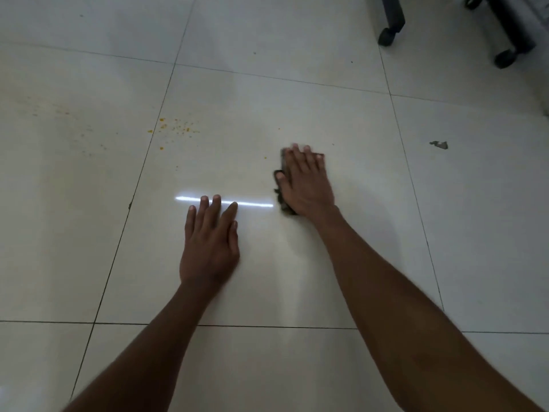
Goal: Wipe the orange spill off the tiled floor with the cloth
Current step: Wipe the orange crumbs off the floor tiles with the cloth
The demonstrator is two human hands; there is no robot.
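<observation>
Two hands rest on the tiled floor [297, 108]: the left hand [209, 248] lies flat and empty, while the right hand [306, 179] presses the dark cloth [282, 200] down. Orange spill [175, 127] lies left of the cloth; sweep leftward, pressing firmly.
</observation>
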